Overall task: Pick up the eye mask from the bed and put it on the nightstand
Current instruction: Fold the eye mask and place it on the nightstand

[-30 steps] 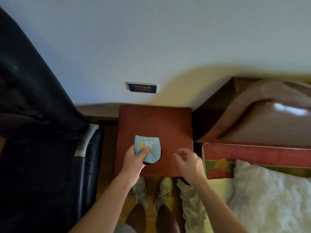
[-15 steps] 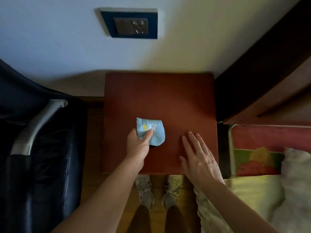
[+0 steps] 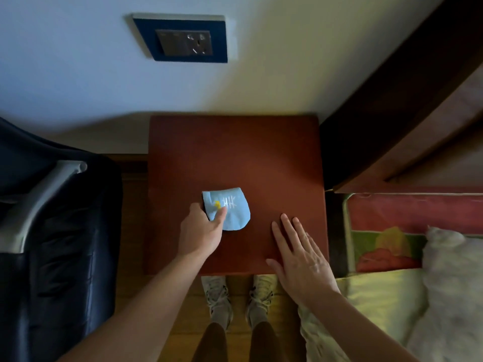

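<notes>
Folded light-blue eye mask [image 3: 230, 209], white and yellow stitching, flat on red-brown nightstand [image 3: 235, 152]

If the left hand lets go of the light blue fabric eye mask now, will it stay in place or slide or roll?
The light blue fabric eye mask looks soft and folded, so it would likely flop, not roll. It seems thin and light, pinched at one edge by the left hand. On the flat reddish-brown wooden nightstand it should probably stay put, perhaps unfolding a little.

red-brown nightstand [image 3: 235, 152], eye mask [image 3: 230, 209] on top
</notes>
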Tool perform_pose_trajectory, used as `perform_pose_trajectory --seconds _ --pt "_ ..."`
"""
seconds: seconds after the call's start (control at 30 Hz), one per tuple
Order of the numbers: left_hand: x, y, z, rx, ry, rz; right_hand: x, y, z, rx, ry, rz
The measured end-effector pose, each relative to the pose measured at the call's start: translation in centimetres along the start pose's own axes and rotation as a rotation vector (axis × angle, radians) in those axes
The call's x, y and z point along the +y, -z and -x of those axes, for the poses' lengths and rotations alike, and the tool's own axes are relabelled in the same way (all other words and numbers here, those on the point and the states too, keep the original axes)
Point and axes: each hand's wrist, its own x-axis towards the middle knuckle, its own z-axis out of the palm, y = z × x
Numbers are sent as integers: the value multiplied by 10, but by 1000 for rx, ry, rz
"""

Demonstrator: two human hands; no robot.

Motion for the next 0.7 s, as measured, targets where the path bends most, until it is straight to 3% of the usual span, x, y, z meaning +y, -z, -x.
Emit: perform_pose_trajectory --seconds 0.07,0.17,0.23,0.33,0.7 --pt "-8 8 14 13 -114 -194 1 1 0 -17 8 6" --pt "-26 17 41 81 -558 -676 1 -1 0 -35 11 12" --pt "-36 16 48 -15 -739 -869 0 -2 0 -41 8 19" --pt "-48 9 45 -156 -733 -980 -2 -3 1 -37 1 29" --pt "-33 2 14 -127 -789 -1015 -3 -7 -1 -39 -15 48"
